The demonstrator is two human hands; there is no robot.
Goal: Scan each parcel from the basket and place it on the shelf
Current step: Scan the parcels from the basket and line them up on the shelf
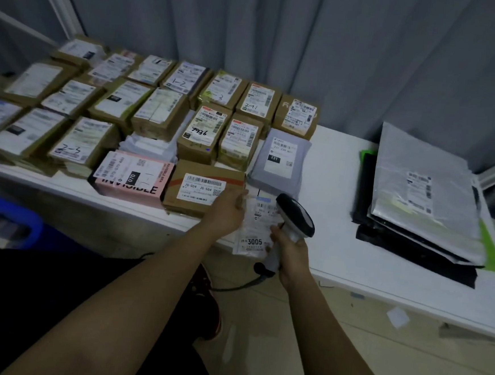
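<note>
A white shelf (338, 253) is standing before grey curtains (311, 44), carrying rows of labelled cardboard boxes (206, 131), a pink box (134, 178) and a stack of flat mailers (423, 195). The small white parcel (255, 226), marked 3005, is lying over the shelf's front edge, its long axis running toward the person. The left hand (226, 212) is pinching the parcel's upper left edge. The right hand (290, 250) is gripping the scanner (294, 220), its head sitting just above the label.

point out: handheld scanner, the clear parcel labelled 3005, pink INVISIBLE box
white and black handheld barcode scanner (296, 216), head view, on its dark head.
clear plastic parcel labelled 3005 (255, 232), head view, on its white label.
pink INVISIBLE cardboard box (135, 189), head view, on its front face.
</note>
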